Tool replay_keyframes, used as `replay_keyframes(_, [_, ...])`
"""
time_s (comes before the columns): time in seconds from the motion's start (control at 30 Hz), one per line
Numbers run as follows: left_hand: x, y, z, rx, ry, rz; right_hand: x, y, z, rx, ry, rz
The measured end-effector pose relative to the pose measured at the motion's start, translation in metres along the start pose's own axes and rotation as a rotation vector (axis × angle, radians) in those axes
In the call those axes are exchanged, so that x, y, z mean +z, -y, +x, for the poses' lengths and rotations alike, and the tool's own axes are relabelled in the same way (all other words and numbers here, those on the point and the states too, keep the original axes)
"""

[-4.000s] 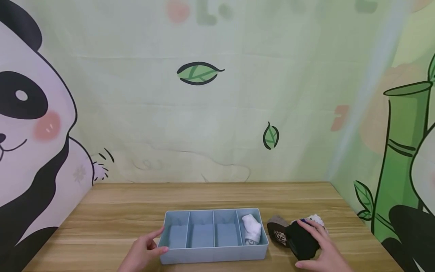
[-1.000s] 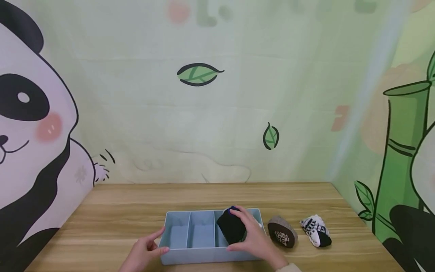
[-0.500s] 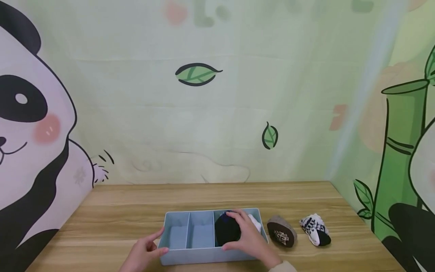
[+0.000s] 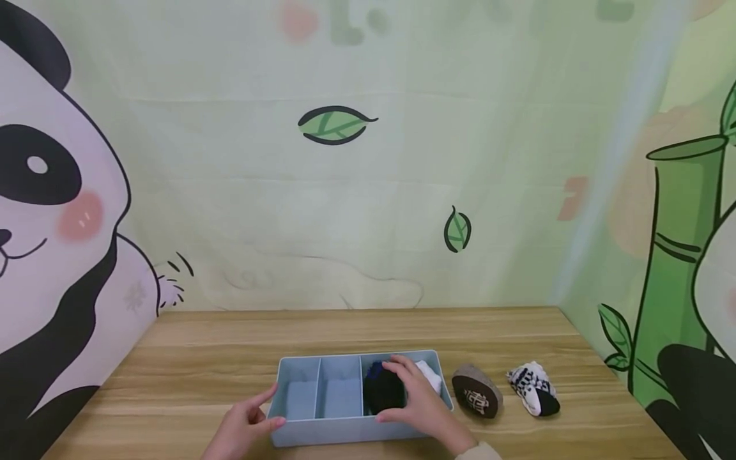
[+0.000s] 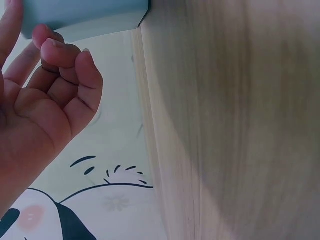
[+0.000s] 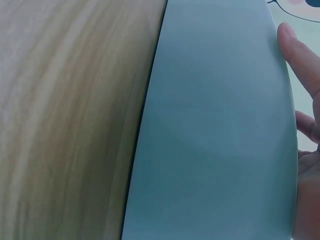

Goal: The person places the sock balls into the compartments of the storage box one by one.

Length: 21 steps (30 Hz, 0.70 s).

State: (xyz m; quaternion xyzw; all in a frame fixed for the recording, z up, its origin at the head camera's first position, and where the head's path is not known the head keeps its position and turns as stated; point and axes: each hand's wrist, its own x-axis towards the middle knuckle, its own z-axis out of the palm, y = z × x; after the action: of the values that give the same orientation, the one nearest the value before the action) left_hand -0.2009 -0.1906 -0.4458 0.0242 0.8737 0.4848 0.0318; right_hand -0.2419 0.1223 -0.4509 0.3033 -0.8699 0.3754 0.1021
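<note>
A blue-grey storage box (image 4: 333, 431) with a row of compartments stands at the table's front. At its left end, my left hand (image 4: 238, 427) grips the corner between thumb and forefinger; in the left wrist view the other fingers curl inward. A black sock bundle (image 4: 384, 390) with a blue patch sits in the third compartment from the left. My right hand (image 4: 422, 406) curves its fingers round that bundle, its thumb by the front rim. A white sock bundle (image 4: 429, 375) lies in the rightmost compartment, partly hidden by the right hand.
Right of the box, a brown-grey sock bundle (image 4: 477, 391) with a pale pattern lies on the wooden table (image 4: 218, 345). Farther right is a black-and-white sock bundle (image 4: 535, 390). A green panda-print backdrop (image 4: 259, 191) hangs behind the table.
My right hand has carried the black sock bundle left from the table into the third compartment, where it has sunk lower. The left hand has stayed at the box's left end.
</note>
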Motion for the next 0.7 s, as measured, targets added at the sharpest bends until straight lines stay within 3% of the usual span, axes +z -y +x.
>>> replay_keyframes(0.37, [0.0009,-0.0007,0.0012,-0.050,-0.009,0.023,-0.0048,0.0023,-0.0039,0.021,-0.024,0.015])
replay_keyframes(0.7, [0.0008,0.0007,0.0019,-0.034,-0.002,0.008,-0.0100,-0.0047,-0.0088,-0.006,-0.127,0.036])
